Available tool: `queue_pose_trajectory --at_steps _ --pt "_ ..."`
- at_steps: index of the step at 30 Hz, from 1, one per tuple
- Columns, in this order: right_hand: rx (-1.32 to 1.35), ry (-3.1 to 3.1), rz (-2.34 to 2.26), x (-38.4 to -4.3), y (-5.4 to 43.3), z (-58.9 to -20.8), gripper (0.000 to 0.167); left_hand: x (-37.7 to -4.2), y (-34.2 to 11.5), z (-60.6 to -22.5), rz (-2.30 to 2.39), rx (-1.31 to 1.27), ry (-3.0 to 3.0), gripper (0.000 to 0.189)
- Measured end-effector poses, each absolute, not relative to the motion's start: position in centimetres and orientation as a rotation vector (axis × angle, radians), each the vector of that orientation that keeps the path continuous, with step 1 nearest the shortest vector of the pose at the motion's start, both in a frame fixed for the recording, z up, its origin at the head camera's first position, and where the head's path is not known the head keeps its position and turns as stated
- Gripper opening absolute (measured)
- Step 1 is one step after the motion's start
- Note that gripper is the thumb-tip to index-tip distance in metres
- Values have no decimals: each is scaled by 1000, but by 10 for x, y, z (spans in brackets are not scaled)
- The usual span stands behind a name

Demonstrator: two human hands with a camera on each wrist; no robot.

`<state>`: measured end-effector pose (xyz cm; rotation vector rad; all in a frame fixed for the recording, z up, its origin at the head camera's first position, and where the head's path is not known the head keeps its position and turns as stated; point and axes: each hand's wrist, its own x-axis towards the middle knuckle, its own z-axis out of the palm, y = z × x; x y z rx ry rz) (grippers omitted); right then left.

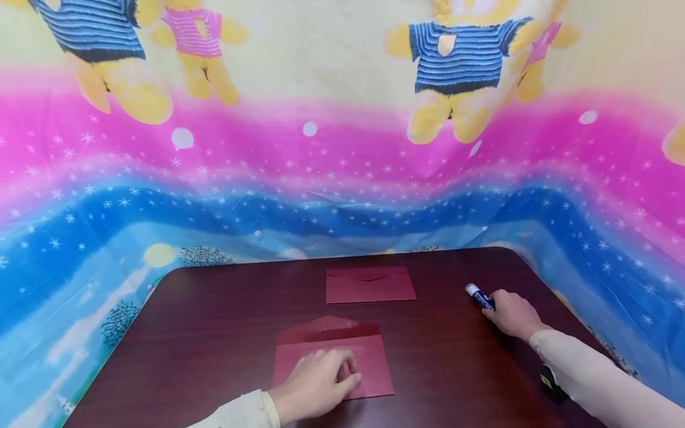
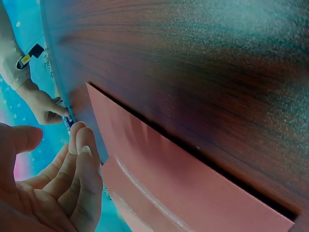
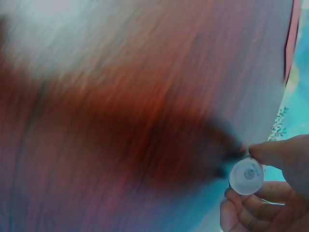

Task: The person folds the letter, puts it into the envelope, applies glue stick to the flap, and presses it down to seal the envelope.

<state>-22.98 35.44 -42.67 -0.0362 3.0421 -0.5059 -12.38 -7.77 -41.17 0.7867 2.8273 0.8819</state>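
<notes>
My right hand point(image 1: 514, 315) grips a glue stick point(image 1: 480, 296), a dark blue tube with white at its far end, low over the right side of the table. In the right wrist view its round white end point(image 3: 247, 176) shows between thumb and fingers. My left hand point(image 1: 318, 380), fingers loosely bent and holding nothing, is over the near dark red envelope point(image 1: 373, 364); whether it touches the paper I cannot tell. That envelope's flap point(image 1: 326, 328) lies unfolded away from me, with a pale shiny streak point(image 2: 145, 188) near the fold in the left wrist view.
Farther back lies a second dark red envelope point(image 1: 369, 290), its flap folded down. Both lie on a dark brown wooden table point(image 1: 214, 333) with rounded far corners. A printed cloth point(image 1: 321, 208) with bears and snowflakes surrounds the table. A black strap piece point(image 1: 551, 385) hangs at the right wrist.
</notes>
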Motion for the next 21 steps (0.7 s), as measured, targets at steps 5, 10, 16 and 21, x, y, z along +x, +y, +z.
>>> queue_pose_trajectory --at_steps 5,10,16,21 --pt "-59 3037 -580 -229 342 -422 31 -123 -79 -412 937 770 2805 10" --pt "-113 3071 -601 -225 322 -414 43 -124 -82 -410 962 748 2800 10" --pt "-241 3092 -696 -217 296 -407 39 -125 -86 -408 1035 708 2771 9" --pt "-314 3051 -833 -209 273 -399 35 -127 -91 -404 1119 643 2745 8"
